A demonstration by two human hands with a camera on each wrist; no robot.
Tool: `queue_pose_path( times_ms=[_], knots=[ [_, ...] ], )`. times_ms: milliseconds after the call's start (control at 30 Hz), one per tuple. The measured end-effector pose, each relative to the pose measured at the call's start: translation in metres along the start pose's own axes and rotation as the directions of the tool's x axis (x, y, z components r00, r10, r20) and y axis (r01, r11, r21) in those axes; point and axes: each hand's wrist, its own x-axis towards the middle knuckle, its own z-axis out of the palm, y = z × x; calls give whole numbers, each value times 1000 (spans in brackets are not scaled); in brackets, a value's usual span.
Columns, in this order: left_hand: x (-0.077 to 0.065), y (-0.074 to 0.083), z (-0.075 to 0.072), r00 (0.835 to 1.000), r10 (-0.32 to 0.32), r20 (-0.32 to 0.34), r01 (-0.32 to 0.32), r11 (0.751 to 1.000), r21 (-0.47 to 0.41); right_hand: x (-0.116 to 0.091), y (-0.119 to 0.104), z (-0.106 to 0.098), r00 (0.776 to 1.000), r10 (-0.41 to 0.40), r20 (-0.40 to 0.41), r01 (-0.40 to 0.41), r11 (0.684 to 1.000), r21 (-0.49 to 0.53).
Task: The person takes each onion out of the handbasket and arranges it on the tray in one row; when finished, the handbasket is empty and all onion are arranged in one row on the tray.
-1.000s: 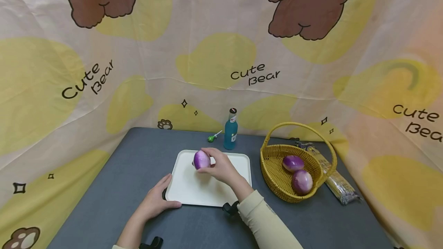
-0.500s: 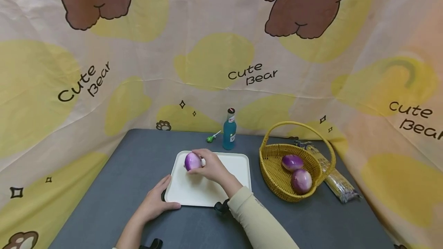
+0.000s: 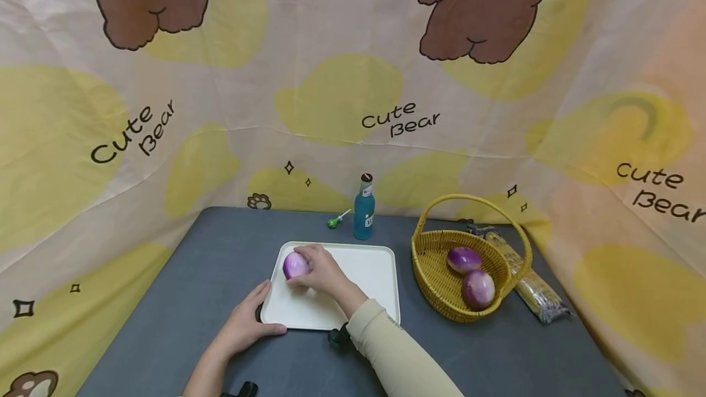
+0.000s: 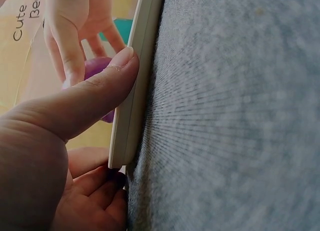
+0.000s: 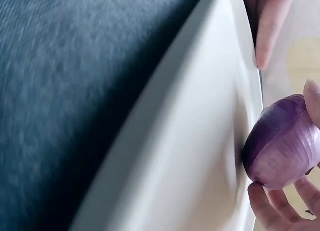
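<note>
Fingers of the right hand (image 3: 322, 272) curl round a purple onion (image 3: 295, 265), resting it on the white tray (image 3: 375, 274). Beside it, the left hand (image 3: 245, 323) grips the tray's near corner. Placing looks nearly done; next, I judge, the fingers need to loosen without rolling the onion.

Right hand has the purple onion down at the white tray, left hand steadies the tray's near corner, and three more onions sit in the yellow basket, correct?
Not quite: the yellow basket holds two onions, not three, as the head view shows. The rest stands: the right hand holds the purple onion at the white tray, and the left hand steadies its near corner.
</note>
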Motion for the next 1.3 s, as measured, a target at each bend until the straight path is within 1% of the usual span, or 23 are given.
queue_pose_path(
  times_ms=[67, 167, 333, 467, 700, 900, 1100, 1300],
  knots=[
    [0, 0, 0, 1000, 5, -6, -5, 1000, 3, 0, -1, 3, 1000, -15, -1, 15, 1000, -14],
    [-1, 1, 0, 1000, 16, -18, -16, 1000, 4, -1, -3, 7, 1000, -14, 9, 14, 1000, -23],
    [-2, 4, 0, 999, 35, -29, -35, 999, 1, -3, -4, 13, 999, 3, 32, -3, 1000, 5],
    [-2, 5, -1, 999, 31, -26, -32, 999, -3, -4, -5, 15, 1000, 2, 25, -2, 1000, 12],
    [-2, 1, -1, 1000, 18, -22, -18, 1000, 0, -4, -7, 18, 999, 28, 22, -27, 999, -44],
    [-1, 0, 0, 999, 30, -27, -30, 1000, -6, -9, -12, 11, 999, 34, 15, -33, 997, -64],
    [-1, -1, 0, 998, 50, -28, -50, 999, -10, -18, -18, -1, 1000, 17, 2, -17, 999, -35],
    [-1, -3, 1, 998, 55, -35, -55, 998, 1, -29, -20, -12, 1000, -9, -18, 9, 1000, -13]
  ],
)
